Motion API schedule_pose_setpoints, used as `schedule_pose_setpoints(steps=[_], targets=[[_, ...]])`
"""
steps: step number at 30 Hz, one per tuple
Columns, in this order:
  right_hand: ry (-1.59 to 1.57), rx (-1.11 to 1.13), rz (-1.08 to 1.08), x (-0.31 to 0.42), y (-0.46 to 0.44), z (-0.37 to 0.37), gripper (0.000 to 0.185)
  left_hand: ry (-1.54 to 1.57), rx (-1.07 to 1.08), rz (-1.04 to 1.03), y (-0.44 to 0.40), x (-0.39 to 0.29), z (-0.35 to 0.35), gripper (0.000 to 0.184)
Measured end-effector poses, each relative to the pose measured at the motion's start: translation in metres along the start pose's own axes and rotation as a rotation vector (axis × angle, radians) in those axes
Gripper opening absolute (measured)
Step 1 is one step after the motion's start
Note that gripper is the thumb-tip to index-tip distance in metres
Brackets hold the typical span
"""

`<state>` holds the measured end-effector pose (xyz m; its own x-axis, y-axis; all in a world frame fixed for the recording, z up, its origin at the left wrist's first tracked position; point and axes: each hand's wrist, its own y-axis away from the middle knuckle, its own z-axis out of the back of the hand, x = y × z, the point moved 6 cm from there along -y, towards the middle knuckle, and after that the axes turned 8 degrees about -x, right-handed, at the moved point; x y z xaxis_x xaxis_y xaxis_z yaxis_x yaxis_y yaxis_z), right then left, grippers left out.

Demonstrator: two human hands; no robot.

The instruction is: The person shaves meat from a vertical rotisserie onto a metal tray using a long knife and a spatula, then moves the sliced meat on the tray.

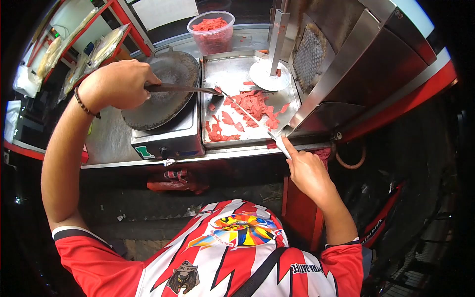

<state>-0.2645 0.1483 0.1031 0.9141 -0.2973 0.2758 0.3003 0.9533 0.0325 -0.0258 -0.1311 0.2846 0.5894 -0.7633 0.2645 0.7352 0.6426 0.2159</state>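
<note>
My left hand (118, 85) is closed round the handle of a spatula (180, 88), held across the pan. The spatula's dark tip reaches over the metal tray (213, 64). My right hand (307, 171) grips the pale handle of a long knife (247, 115), index finger stretched along it. The knife's blade slants up and left across a heap of thin reddish meat slices (255, 104), its point close to the spatula's tip. Loose slices (220, 131) lie scattered at the tray's near left.
Left of the tray, a dark flat pan (170, 106) sits on a stove (170, 141). A clear tub (212, 37) of red slices stands behind. A vertical spit with a white round plate (269, 81) rises beside a metal-panelled grill (311, 54). Bagged flatbreads (106, 47) rest on red-edged shelves.
</note>
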Motion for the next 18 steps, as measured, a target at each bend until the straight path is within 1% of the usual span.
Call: schedule_pose_setpoints(steps=[3,4,6,10,11,15,18], targets=[[-0.035,0.046,-0.011,-0.005,0.008,0.006,0.065,-0.014,0.036,0.008,-0.013,0.004,0.007,0.043],[-0.027,0.047,-0.003,-0.008,0.012,0.010,0.065,-0.005,-0.020,-0.040,-0.019,0.011,0.004,0.041],[-0.013,0.051,0.008,-0.013,0.023,0.018,0.066,-0.020,0.008,-0.012,-0.027,0.015,0.003,0.041],[0.074,0.057,0.020,-0.021,0.039,0.047,0.065,-0.017,0.006,-0.044,-0.029,0.015,0.009,0.043],[0.088,0.025,0.042,-0.021,0.040,0.054,0.065,-0.022,-0.008,-0.055,-0.030,0.015,0.010,0.042],[0.075,-0.006,0.105,-0.015,0.029,0.063,0.063,0.008,0.054,-0.040,-0.034,0.020,0.008,0.043],[0.075,0.002,0.093,-0.003,0.015,0.056,0.061,0.013,0.002,-0.049,-0.039,0.029,0.001,0.047]])
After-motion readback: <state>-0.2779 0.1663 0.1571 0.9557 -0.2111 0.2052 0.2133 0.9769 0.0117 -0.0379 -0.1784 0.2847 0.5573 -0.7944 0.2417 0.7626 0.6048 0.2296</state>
